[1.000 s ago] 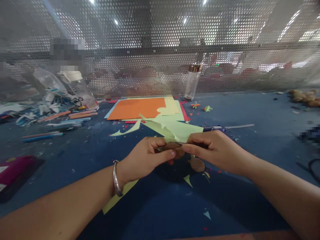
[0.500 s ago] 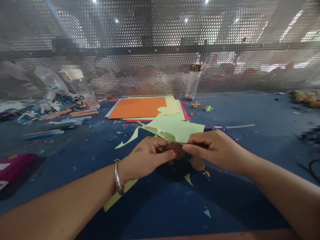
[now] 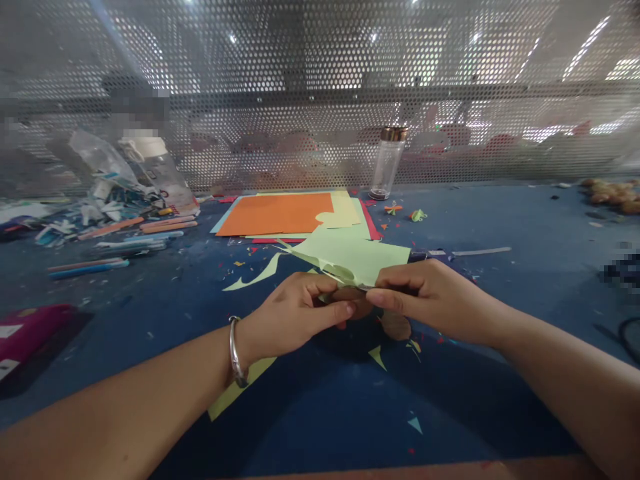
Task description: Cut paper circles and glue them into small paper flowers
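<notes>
My left hand (image 3: 300, 307), with a silver bangle at the wrist, is closed with thumb and fingers on a round brown disc (image 3: 359, 305) and the near edge of light green paper (image 3: 373, 257). Facing it, my right hand (image 3: 425, 290) is in a pinch on a thin grey blade-like tool (image 3: 364, 287), mostly hidden by the fingers. The tool's tip meets the paper at the disc's far edge. The paper is partly cut, with a curled strip at its left. A second brown disc (image 3: 397, 325) lies just below my right hand.
Coloured paper sheets, orange on top (image 3: 280, 215), lie behind my hands. A clear bottle (image 3: 386, 163) stands by the perforated metal screen (image 3: 310, 133). At left are pens (image 3: 90, 269), a white-capped bottle (image 3: 167, 177) and a magenta case (image 3: 35, 337). Paper scraps (image 3: 379, 358) dot the blue table.
Both hands stay nearly in place, my right hand a touch further right. The loose green strip at left has swung slightly outward.
</notes>
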Tool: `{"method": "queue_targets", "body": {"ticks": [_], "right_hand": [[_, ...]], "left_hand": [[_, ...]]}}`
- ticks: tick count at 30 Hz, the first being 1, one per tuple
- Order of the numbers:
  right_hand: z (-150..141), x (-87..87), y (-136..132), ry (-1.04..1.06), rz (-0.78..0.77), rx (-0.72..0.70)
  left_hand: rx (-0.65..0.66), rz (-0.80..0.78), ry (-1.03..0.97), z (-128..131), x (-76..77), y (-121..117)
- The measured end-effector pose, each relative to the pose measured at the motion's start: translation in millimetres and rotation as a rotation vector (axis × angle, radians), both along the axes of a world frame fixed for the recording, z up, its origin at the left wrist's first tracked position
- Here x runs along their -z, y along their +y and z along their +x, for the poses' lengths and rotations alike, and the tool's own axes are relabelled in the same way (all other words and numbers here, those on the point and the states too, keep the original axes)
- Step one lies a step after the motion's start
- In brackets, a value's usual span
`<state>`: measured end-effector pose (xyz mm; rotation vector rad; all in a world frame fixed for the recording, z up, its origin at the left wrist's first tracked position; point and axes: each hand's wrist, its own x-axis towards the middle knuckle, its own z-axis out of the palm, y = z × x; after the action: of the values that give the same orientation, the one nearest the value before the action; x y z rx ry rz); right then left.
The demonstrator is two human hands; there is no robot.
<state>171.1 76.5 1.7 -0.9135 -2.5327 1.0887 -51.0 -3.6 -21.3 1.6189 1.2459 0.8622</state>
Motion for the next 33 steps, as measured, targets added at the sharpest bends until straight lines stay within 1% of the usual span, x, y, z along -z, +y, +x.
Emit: {"method": "queue_targets", "body": {"ticks": [6,9,13,18,23,25,30,33], "right_hand": [[-1,-0.7,0,0.008,0.009,-0.016],[-1,0.7,0,0.005,0.006,-0.018],[-1,-0.4,-1,0.011,0.005,-0.021],[0,-2.5,-3,0.001,-0.004,-0.017],[0,-2.5,-3,0.011,0.015,0.004],[-1,-1.6,-3,0.053,0.012,0.022],[-4,5.3,-4,0.157,0.000,0.104],[-7,10.7,-7,0.164,0.006,0.106]], "left_hand": [[-0.029,-0.002,0.050,2,-2.1,-1],[-0.036,-0.005,0.010,2,0.2,0],[-0.011,-0.022,-0.036,1,3.7,1],[0.002,-0.001,0.002,2,2.6,-1],[-0.039,0.027,-0.005,1,2.7,0],[-0.055,0.039,0.002,1,2.5,1],[-0.037,0.044,-0.090,4,-0.4,0],[-0.028,0.066,-0.179,6,-1.9,0]]}}
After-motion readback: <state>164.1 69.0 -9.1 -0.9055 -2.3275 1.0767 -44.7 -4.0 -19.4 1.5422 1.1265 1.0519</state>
